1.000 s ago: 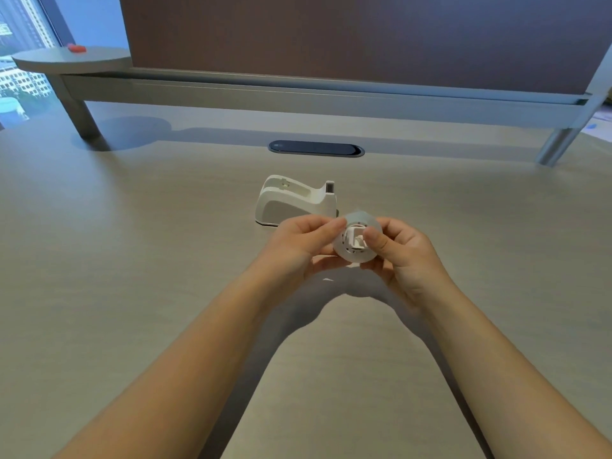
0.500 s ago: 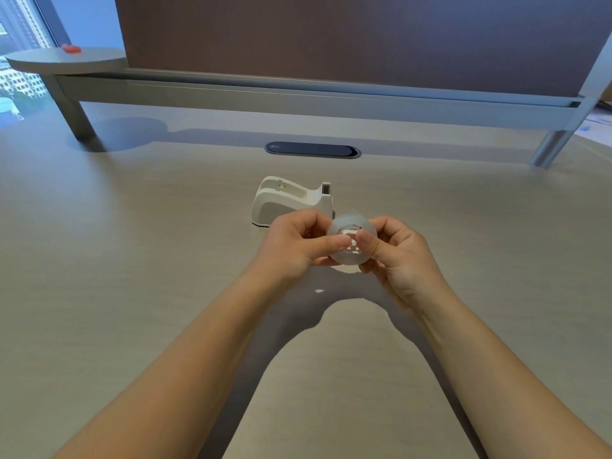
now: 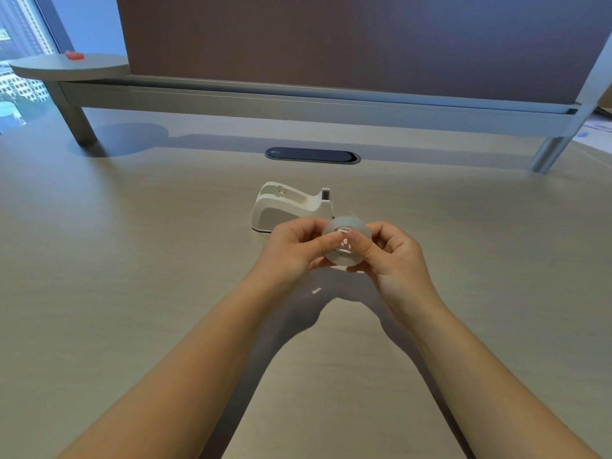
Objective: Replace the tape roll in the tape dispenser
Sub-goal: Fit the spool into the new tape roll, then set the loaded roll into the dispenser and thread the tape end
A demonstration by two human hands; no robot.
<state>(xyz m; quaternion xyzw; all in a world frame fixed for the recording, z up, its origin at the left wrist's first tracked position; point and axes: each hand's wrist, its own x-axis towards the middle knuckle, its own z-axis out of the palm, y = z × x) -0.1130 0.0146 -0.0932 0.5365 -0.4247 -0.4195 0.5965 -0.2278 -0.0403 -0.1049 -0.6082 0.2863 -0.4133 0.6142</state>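
A clear tape roll (image 3: 344,226) with a white core in its middle is held upright above the desk, its flat face toward me. My left hand (image 3: 294,250) grips its left side, thumb pressed on the core. My right hand (image 3: 394,253) grips the right side, its thumb also on the core. Just behind the hands the white tape dispenser (image 3: 288,207) stands on the desk with its cradle empty and its cutter end on the right.
A dark oval cable port (image 3: 313,155) lies in the desk behind the dispenser. A grey raised shelf (image 3: 298,101) on legs runs along the back, under a brown partition. A round platform with a small red object (image 3: 74,55) is at the far left.
Both thumbs have closed in over the core at the roll's centre. The roll has stayed in front of the dispenser with only small shifts.
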